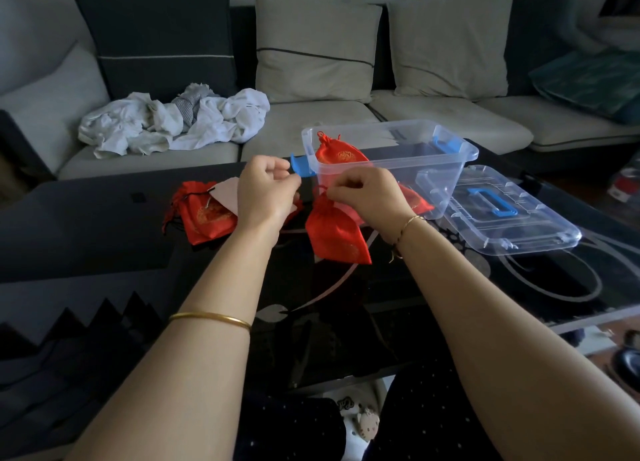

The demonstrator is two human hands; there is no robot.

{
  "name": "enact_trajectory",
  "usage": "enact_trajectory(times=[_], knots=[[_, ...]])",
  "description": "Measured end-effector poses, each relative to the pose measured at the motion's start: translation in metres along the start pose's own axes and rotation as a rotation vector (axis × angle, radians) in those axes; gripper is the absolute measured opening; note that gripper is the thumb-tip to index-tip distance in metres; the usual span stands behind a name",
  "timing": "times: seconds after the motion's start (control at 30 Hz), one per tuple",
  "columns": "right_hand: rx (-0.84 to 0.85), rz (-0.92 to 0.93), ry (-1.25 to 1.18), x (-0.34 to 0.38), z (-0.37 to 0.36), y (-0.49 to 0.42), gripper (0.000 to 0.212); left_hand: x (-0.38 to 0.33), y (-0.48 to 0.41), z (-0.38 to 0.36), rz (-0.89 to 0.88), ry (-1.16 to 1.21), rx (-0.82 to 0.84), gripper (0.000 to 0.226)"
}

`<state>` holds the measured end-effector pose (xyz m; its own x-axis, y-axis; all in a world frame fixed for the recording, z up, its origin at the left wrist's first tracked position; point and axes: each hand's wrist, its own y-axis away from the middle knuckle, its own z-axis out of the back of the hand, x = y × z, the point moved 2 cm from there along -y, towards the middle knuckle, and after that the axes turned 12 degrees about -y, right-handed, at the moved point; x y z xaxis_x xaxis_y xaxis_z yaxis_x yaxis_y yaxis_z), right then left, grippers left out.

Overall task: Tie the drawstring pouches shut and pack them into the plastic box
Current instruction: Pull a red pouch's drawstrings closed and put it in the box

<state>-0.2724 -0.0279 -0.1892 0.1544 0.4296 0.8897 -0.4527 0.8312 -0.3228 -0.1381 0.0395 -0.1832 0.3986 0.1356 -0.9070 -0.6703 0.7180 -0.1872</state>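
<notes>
A red drawstring pouch [335,235] lies on the dark glass table, its neck gathered under my hands. My left hand [266,187] pinches one end of its string and my right hand [367,194] pinches the other at the neck. Behind them stands the clear plastic box [446,156] with blue latches; a tied red pouch [341,153] leans inside at its left end. More red pouches [202,215] lie heaped to the left with a pale pink one [227,194]. Another red pouch [415,199] shows behind my right wrist.
The box's clear lid [540,228] with a blue handle lies on the table to the right of the box. A grey sofa with cushions runs along the far side, with crumpled white cloth [173,121] on its seat. The table's right edge [588,318] is close.
</notes>
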Motion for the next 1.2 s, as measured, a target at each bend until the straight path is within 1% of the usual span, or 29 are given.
enact_trajectory(times=[0.07,0.13,0.2,0.27,0.4,0.47,0.53,0.6,0.67,0.73,0.77,0.83,0.93,1.0,1.07,1.13,1.17,1.2], knots=[[-0.042,-0.095,-0.093,-0.005,0.003,-0.001,0.009,-0.005,0.003,0.002,-0.134,-0.064,0.001,0.017],[-0.057,-0.135,-0.148,-0.007,0.004,-0.001,0.010,-0.011,0.009,0.000,-0.319,-0.208,0.042,0.017],[-0.054,-0.154,-0.174,-0.006,0.003,-0.001,0.013,-0.014,0.013,-0.005,-0.473,-0.334,0.031,0.011],[-0.040,-0.167,-0.208,-0.005,0.003,-0.002,0.018,-0.013,0.013,-0.009,-0.540,-0.423,0.001,0.009],[0.011,-0.213,-0.342,-0.006,0.002,-0.001,0.016,-0.008,0.012,-0.012,-0.546,-0.493,-0.017,0.013],[0.057,-0.229,-0.437,-0.008,0.001,0.000,0.017,-0.007,0.011,-0.012,-0.544,-0.501,-0.004,0.014],[0.105,-0.230,-0.483,-0.010,0.001,-0.001,0.016,-0.007,0.010,-0.013,-0.547,-0.507,0.018,0.013],[0.140,-0.225,-0.467,-0.010,0.001,0.000,0.016,-0.007,0.011,-0.014,-0.556,-0.517,0.028,0.008],[0.113,-0.205,-0.390,-0.010,0.005,-0.001,0.019,-0.006,0.010,-0.013,-0.544,-0.530,0.019,0.001],[0.037,-0.165,-0.255,-0.011,0.012,-0.003,0.023,-0.004,0.005,-0.011,-0.495,-0.547,-0.006,0.006],[0.002,-0.158,-0.227,-0.012,0.016,-0.003,0.022,-0.002,0.003,-0.009,-0.472,-0.559,-0.018,0.008],[-0.045,-0.172,-0.245,-0.017,0.023,-0.005,0.020,-0.002,0.002,-0.009,-0.464,-0.571,-0.023,0.009],[-0.086,-0.198,-0.229,-0.024,0.022,-0.004,0.023,-0.006,0.006,-0.015,-0.482,-0.540,0.021,0.010],[-0.072,-0.224,-0.214,-0.029,0.020,-0.002,0.022,-0.006,0.008,-0.018,-0.449,-0.508,0.082,0.010],[-0.016,-0.278,-0.224,-0.034,0.019,0.002,0.015,-0.003,0.006,-0.019,-0.387,-0.502,0.111,0.010],[0.014,-0.287,-0.259,-0.036,0.021,0.005,0.022,-0.002,0.003,-0.017,-0.352,-0.505,0.077,0.009],[0.017,-0.258,-0.237,-0.036,0.025,0.006,0.025,-0.002,0.002,-0.017,-0.337,-0.497,0.060,0.009],[0.021,-0.216,-0.189,-0.034,0.028,0.008,0.022,-0.002,0.001,-0.017,-0.319,-0.482,0.048,0.009]])
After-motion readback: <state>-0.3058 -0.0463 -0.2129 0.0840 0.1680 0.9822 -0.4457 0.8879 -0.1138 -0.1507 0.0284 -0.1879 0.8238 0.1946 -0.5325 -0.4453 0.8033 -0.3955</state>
